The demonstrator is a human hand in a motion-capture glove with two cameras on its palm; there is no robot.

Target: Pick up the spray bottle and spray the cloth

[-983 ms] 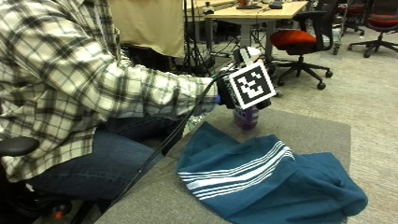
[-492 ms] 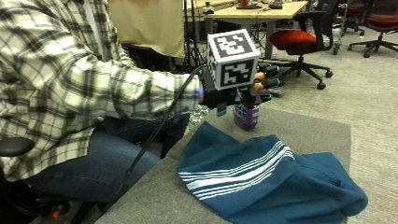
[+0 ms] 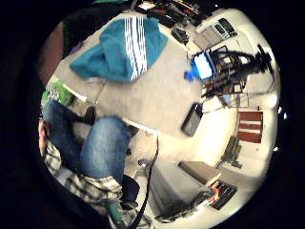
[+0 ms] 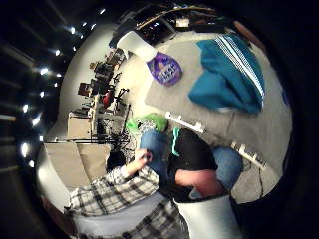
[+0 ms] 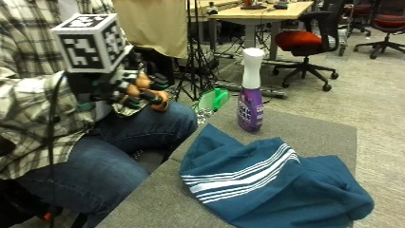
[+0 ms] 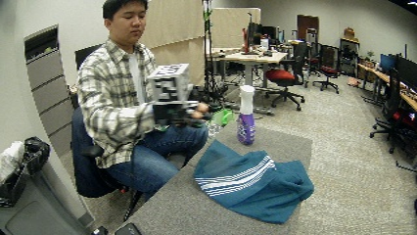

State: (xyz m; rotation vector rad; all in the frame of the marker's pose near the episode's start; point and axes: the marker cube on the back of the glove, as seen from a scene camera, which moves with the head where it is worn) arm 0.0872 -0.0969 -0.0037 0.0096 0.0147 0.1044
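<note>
In the outside view a purple spray bottle [image 5: 250,97] with a white head stands upright on the grey table [image 5: 303,130], just behind the cloth. The teal cloth [image 5: 269,183] with white stripes lies crumpled at the table's middle. My gloved right hand [image 5: 136,92] hovers over the person's lap, well off to the side of the bottle and touching nothing, its fingers loosely curled. The thumb side palm view shows the bottle [image 4: 163,67] and the cloth [image 4: 229,74] far off. The little finger side palm view shows the cloth [image 3: 121,47]. The wide view shows the hand [image 6: 186,112] apart from the bottle [image 6: 245,122].
A green object [image 5: 214,99] sits beside the table's edge near the bottle. The person's knee [image 5: 161,123] is against the table's side. A flat black object [image 3: 192,119] lies at the table's other end. A red office chair [image 5: 303,40] and a desk stand behind.
The hand was right beside the bottle; it has drawn back toward the person's body. The bottle stays standing on the table and the cloth lies as before.
</note>
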